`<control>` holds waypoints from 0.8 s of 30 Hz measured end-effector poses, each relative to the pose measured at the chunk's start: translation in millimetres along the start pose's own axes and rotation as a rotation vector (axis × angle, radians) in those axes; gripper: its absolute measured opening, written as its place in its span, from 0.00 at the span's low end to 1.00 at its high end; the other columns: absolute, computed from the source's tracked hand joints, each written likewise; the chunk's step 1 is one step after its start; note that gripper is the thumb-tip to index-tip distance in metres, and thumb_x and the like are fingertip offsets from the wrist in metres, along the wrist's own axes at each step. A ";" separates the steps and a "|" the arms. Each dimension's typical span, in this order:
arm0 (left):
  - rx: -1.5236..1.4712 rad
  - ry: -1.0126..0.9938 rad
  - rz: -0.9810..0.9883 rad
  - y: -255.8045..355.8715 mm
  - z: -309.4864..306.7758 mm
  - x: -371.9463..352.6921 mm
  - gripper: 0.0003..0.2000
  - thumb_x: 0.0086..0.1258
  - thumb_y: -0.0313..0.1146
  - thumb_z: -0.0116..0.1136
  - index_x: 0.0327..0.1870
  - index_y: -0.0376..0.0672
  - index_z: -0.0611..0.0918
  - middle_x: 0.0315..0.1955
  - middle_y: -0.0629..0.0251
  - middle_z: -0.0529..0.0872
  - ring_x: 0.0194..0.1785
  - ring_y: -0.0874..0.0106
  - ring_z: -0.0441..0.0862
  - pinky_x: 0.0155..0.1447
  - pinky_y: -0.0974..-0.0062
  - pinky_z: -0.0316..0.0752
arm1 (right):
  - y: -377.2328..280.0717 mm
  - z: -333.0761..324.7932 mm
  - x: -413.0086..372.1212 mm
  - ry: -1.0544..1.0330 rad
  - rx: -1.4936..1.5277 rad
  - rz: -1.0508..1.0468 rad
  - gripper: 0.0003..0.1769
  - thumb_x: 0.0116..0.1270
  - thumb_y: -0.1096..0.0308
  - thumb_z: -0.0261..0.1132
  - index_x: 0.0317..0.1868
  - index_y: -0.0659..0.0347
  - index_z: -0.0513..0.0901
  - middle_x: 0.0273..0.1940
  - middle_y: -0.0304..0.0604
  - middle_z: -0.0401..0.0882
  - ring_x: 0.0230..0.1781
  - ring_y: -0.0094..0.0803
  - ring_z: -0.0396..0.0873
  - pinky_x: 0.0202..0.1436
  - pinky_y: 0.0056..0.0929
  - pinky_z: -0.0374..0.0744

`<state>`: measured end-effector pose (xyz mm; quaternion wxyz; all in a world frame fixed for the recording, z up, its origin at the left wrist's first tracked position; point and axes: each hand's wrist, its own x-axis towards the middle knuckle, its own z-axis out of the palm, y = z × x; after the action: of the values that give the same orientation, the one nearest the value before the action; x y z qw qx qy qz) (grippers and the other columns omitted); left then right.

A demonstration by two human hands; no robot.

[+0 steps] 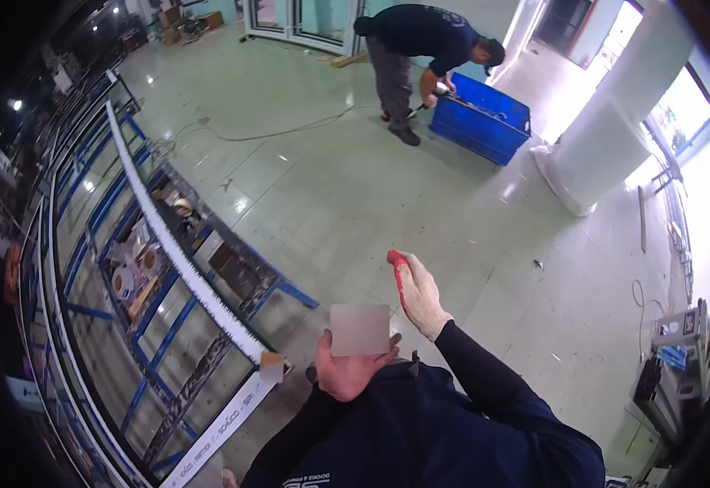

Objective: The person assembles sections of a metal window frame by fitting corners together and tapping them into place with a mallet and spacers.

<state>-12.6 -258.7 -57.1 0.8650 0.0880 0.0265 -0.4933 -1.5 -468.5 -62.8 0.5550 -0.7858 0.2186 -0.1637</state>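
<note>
My left hand (347,376) is bare and held palm up in front of my chest. Its thumb and fingers curl up on either side of a pale, blurred square (360,330), which hides whatever lies in the palm. My right hand (421,302) wears a white work glove with a red coated palm. It is raised over the floor with the fingers stretched out together, holding nothing. Left of my hands lies a long white frame profile (223,431) with printed lettering, resting on a blue metal rack (155,358).
A shelf (241,272) with tape rolls and small parts sits by the rack. Ahead, a person (420,41) bends over a blue bin (485,130). A wrapped white roll (607,130) stands at right, near a grey tool case (676,358). A cable (290,130) crosses the floor.
</note>
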 end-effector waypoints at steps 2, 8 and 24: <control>0.094 0.015 0.010 1.4 -4.3 32.6 0.35 0.80 0.57 0.40 0.78 0.38 0.61 0.74 0.48 0.66 0.76 0.45 0.65 0.76 0.43 0.62 | -14.6 -15.8 12.7 -0.065 0.104 0.012 0.21 0.76 0.60 0.60 0.62 0.65 0.79 0.52 0.56 0.86 0.53 0.47 0.85 0.57 0.34 0.80; 0.551 0.568 0.401 35.1 -45.1 63.4 0.25 0.82 0.50 0.49 0.66 0.36 0.73 0.57 0.55 0.82 0.61 0.58 0.82 0.66 0.56 0.76 | -19.0 52.0 55.0 -0.528 0.039 -0.109 0.19 0.71 0.60 0.68 0.55 0.65 0.84 0.38 0.55 0.86 0.40 0.36 0.85 0.48 0.32 0.82; -0.331 0.643 1.156 177.0 -126.8 -12.4 0.28 0.75 0.67 0.45 0.40 0.49 0.82 0.22 0.72 0.68 0.24 0.73 0.64 0.31 0.73 0.59 | -89.0 357.5 249.9 -1.324 0.314 0.097 0.22 0.77 0.65 0.63 0.66 0.66 0.76 0.50 0.42 0.85 0.46 0.25 0.84 0.48 0.24 0.80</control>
<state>138.2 -137.4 -157.8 0.9408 0.0965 0.3060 0.1091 404.3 -287.9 -93.3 0.6861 -0.6197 -0.1582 0.3467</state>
